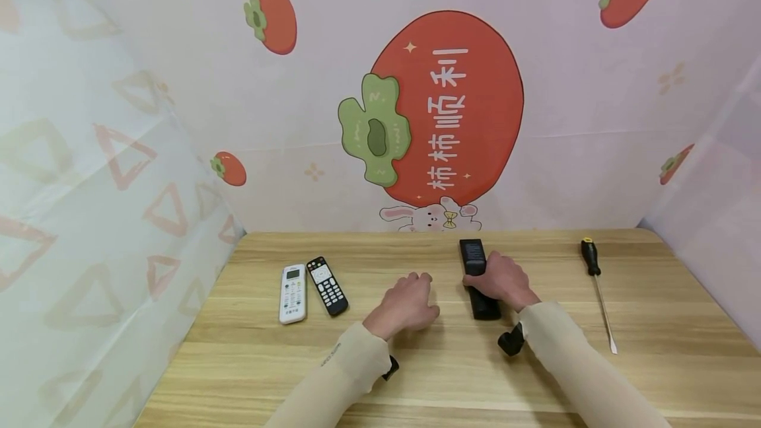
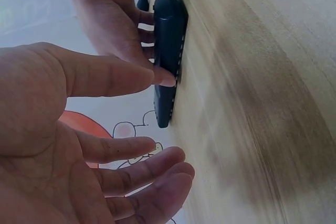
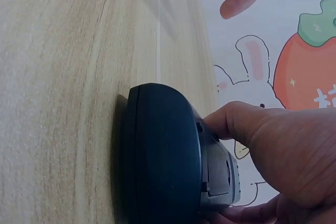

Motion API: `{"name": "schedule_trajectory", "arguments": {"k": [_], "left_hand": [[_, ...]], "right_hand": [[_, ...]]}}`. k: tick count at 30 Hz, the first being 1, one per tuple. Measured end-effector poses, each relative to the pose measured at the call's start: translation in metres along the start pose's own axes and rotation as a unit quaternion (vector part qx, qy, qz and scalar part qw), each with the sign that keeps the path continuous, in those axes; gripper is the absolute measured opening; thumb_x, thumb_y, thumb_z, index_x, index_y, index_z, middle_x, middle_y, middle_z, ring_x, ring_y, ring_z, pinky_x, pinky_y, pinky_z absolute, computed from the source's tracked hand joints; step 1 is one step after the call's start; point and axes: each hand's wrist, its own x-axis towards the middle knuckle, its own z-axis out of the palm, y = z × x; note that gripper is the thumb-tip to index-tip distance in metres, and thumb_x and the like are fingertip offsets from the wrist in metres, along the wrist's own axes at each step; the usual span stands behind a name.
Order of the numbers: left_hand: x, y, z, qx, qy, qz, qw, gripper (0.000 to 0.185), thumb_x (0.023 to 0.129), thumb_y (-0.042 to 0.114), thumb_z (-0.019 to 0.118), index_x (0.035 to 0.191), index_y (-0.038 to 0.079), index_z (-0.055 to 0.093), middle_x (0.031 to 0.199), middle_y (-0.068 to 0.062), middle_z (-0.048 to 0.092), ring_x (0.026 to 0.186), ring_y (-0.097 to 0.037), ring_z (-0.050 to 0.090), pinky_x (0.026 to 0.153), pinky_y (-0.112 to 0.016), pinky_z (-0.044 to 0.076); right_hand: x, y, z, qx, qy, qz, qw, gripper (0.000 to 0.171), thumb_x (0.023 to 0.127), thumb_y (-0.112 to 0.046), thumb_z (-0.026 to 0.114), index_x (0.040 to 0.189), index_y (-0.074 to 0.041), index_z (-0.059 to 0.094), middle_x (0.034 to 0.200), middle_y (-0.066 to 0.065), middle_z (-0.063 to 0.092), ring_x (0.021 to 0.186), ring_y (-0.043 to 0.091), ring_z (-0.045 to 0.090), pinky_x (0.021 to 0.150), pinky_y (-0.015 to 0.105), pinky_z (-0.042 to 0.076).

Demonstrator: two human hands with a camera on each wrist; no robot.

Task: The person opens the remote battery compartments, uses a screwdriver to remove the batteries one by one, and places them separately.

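Note:
A black remote control (image 1: 473, 256) lies on the wooden table, back side up, with a printed label near its far end. My right hand (image 1: 501, 281) grips it across the middle, thumb on one long side and fingers on the other. In the right wrist view, the rounded near end of the remote (image 3: 164, 150) and its battery cover show. My left hand (image 1: 406, 304) hovers left of it, holding nothing; the left wrist view shows its thumb and fingers (image 2: 123, 177) spread and relaxed, apart from the remote.
Toward the left lie a white remote control (image 1: 292, 294) with a small screen and a slim black remote control (image 1: 328, 286) with pale buttons. A screwdriver (image 1: 599, 289) with a black and yellow handle lies at the right. A printed cloth (image 1: 321, 98) hangs behind the table (image 1: 238, 375).

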Motion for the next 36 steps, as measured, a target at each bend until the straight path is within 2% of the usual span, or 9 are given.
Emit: {"name": "schedule_trajectory", "arguments": {"k": [4, 9, 15, 19, 25, 31, 36], "left_hand": [[0.003, 0.0, 0.003, 0.011, 0.0, 0.0, 0.9999, 0.06, 0.092, 0.027, 0.071, 0.142, 0.001, 0.053, 0.13, -0.017, 0.057, 0.113, -0.031, 0.056, 0.089, -0.046, 0.052], [0.013, 0.001, 0.008, 0.026, 0.004, 0.008, 0.9996, 0.061, 0.094, 0.033, 0.07, 0.143, 0.003, 0.052, 0.132, -0.016, 0.056, 0.116, -0.031, 0.053, 0.094, -0.046, 0.05], [0.029, -0.002, 0.015, 0.01, 0.009, 0.037, 0.9992, 0.07, 0.091, 0.047, 0.074, 0.148, 0.013, 0.051, 0.142, -0.011, 0.052, 0.129, -0.03, 0.048, 0.109, -0.049, 0.041], [0.039, -0.002, 0.018, 0.009, -0.005, 0.062, 0.998, 0.079, 0.087, 0.057, 0.073, 0.153, 0.02, 0.047, 0.152, -0.006, 0.046, 0.14, -0.028, 0.04, 0.117, -0.049, 0.031], [0.053, 0.002, 0.024, 0.02, -0.014, 0.097, 0.995, 0.093, 0.08, 0.067, 0.074, 0.156, 0.026, 0.041, 0.16, -0.005, 0.037, 0.148, -0.029, 0.03, 0.12, -0.052, 0.024], [0.062, 0.006, 0.029, 0.025, -0.024, 0.1, 0.9944, 0.098, 0.077, 0.071, 0.074, 0.159, 0.038, 0.033, 0.165, -0.013, 0.026, 0.152, -0.038, 0.019, 0.12, -0.059, 0.017], [0.066, 0.007, 0.034, 0.037, -0.033, 0.088, 0.9949, 0.096, 0.077, 0.07, 0.075, 0.158, 0.043, 0.032, 0.165, -0.014, 0.025, 0.152, -0.043, 0.016, 0.118, -0.063, 0.016]], "right_hand": [[-0.001, 0.001, -0.001, -0.001, -0.002, -0.001, 1.0, 0.072, 0.085, -0.047, 0.076, 0.116, 0.013, 0.051, 0.09, 0.019, 0.059, 0.075, 0.029, 0.059, 0.061, 0.038, 0.05], [-0.006, 0.006, -0.004, 0.004, 0.007, -0.008, 1.0, 0.072, 0.085, -0.055, 0.075, 0.111, 0.01, 0.054, 0.087, 0.016, 0.059, 0.072, 0.027, 0.057, 0.058, 0.036, 0.046], [-0.017, 0.017, -0.014, 0.012, 0.022, -0.034, 0.999, 0.073, 0.089, -0.054, 0.072, 0.12, 0.011, 0.056, 0.092, 0.016, 0.065, 0.076, 0.027, 0.059, 0.064, 0.041, 0.049], [-0.023, 0.023, -0.02, 0.024, 0.021, -0.057, 0.998, 0.065, 0.092, -0.049, 0.071, 0.118, 0.009, 0.06, 0.086, 0.011, 0.065, 0.076, 0.025, 0.06, 0.067, 0.042, 0.051], [-0.033, 0.034, -0.024, 0.044, 0.017, -0.105, 0.993, 0.047, 0.093, -0.038, 0.072, 0.111, 0.005, 0.065, 0.083, 0.005, 0.064, 0.07, 0.019, 0.059, 0.064, 0.04, 0.05], [-0.039, 0.04, -0.025, 0.064, -0.001, -0.154, 0.986, 0.037, 0.093, -0.027, 0.072, 0.111, 0.005, 0.065, 0.08, 0.003, 0.061, 0.064, 0.016, 0.056, 0.061, 0.036, 0.048], [-0.04, 0.044, -0.029, 0.085, -0.019, -0.2, 0.976, 0.035, 0.091, -0.02, 0.075, 0.113, 0.004, 0.064, 0.085, 0.004, 0.06, 0.069, 0.016, 0.055, 0.063, 0.034, 0.048]]}}
